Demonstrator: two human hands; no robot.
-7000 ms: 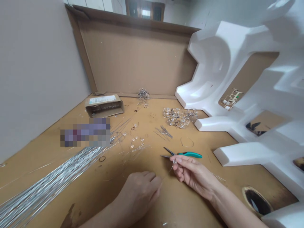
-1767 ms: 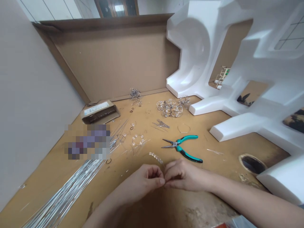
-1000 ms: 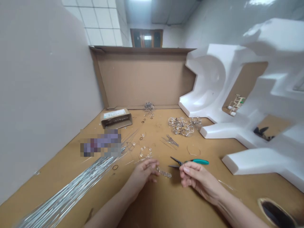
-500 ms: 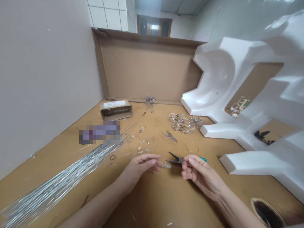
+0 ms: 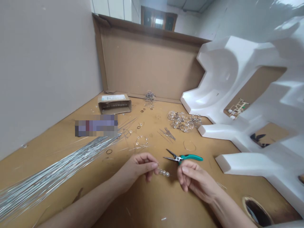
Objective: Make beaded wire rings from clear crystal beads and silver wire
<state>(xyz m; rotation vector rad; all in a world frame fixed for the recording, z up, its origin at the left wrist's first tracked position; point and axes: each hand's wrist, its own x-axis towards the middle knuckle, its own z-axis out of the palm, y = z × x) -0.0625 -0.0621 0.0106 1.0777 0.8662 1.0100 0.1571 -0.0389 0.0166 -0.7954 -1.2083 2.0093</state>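
Observation:
My left hand (image 5: 143, 166) is closed in a pinch on one end of a short row of clear beads (image 5: 164, 173) threaded on thin wire. The row slants out to the right of my fingertips, just above the table. To its right, my right hand (image 5: 191, 175) is closed, thumb against fingers; whatever lies between them is too fine to make out. Directly behind this hand lie pliers (image 5: 177, 158) with teal handles, their jaws apart and one handle partly covered. A loose ring of clear beads (image 5: 142, 141) rests on the table beyond my left hand.
Long silver wires (image 5: 71, 163) spread across the left. Behind them are a blurred purple item (image 5: 97, 125) and a small cardboard box (image 5: 115, 104). Finished-looking bead-and-wire rings (image 5: 181, 121) sit back right, near short wire pieces (image 5: 167, 134). White foam packaging (image 5: 239, 163) borders the right.
My hands were together about two seconds ago with the bead row beyond them on the table; now they are apart and my left holds the row. The pliers show more, and the camera view has shifted.

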